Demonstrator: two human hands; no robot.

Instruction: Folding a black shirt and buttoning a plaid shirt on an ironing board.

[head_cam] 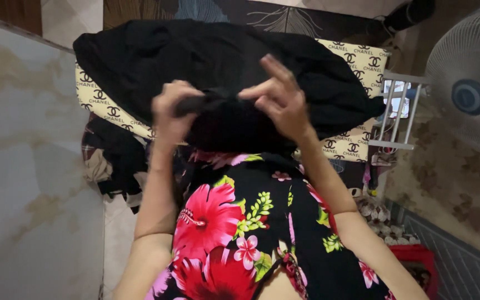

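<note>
Two hands meet at centre frame over a floral dress (234, 233) at 6 o'clock. The left hand (170, 111), fist closed, and the right hand (281, 103), pinching with two fingers raised, both grip a bunched fold of the black cloth (206, 55), which spreads toward 12 o'clock, hiding most of the patterned cushion (362, 61). A fan (470, 83) at 2 o'clock is cut off; bare wall lies at 9 o'clock.
</note>
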